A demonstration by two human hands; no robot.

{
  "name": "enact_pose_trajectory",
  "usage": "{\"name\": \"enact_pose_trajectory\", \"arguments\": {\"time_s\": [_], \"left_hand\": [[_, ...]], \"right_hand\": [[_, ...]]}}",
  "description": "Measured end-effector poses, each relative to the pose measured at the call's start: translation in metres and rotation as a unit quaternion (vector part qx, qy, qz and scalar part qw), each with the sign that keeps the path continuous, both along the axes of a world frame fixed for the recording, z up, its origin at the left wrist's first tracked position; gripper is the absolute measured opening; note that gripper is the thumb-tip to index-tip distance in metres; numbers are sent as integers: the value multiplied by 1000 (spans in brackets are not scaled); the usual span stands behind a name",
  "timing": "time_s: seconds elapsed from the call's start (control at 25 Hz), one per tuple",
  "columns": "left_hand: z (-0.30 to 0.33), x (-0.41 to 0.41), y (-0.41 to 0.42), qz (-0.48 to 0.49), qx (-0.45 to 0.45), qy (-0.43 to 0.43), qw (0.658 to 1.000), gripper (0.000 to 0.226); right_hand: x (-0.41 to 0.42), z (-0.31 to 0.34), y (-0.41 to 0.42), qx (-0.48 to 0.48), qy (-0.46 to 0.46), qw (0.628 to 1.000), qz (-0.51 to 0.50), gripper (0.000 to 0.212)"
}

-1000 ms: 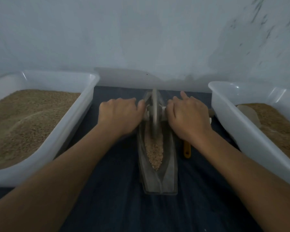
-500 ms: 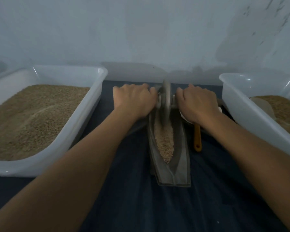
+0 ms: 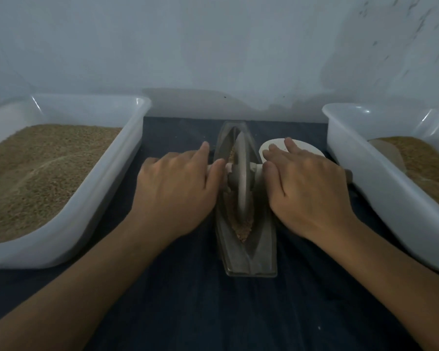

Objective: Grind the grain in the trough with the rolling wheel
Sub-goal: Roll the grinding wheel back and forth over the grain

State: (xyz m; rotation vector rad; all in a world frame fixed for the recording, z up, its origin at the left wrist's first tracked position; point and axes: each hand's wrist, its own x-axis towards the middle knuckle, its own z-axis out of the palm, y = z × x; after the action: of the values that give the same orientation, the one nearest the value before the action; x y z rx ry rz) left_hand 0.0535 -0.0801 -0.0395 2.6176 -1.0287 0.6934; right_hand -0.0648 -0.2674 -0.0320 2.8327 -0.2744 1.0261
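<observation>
The narrow grey boat-shaped trough (image 3: 249, 252) lay at frame centre, brown grain (image 3: 243, 230) inside. Above it, left hand (image 3: 174, 191) and right hand (image 3: 307, 188) pressed flat, fingers extended, on the axle of the upright grey stone wheel (image 3: 241, 178) (equal downward pressure would keep it centred).

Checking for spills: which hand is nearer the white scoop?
Right. The right hand partly covers the scoop, fingers over it; the left hand is across the wheel.
</observation>
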Motion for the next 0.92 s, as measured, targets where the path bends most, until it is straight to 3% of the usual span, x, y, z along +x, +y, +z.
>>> {"name": "enact_pose_trajectory", "arguments": {"time_s": [0.2, 0.32, 0.56, 0.72, 0.92], "left_hand": [[11, 42, -36, 32, 115, 3, 993, 35], [19, 75, -57, 48, 120, 60, 990, 24], [12, 41, -35, 19, 110, 0, 994, 38], [2, -2, 1, 3, 0, -15, 1000, 62], [7, 23, -23, 30, 51, -33, 998, 53]], "right_hand": [[56, 13, -21, 56, 67, 996, -26, 63], [93, 22, -36, 49, 75, 994, -62, 55], [52, 11, -19, 72, 76, 993, -62, 58], [2, 2, 2, 15, 12, 999, -33, 51], [31, 4, -13, 54, 38, 997, -26, 59]]}}
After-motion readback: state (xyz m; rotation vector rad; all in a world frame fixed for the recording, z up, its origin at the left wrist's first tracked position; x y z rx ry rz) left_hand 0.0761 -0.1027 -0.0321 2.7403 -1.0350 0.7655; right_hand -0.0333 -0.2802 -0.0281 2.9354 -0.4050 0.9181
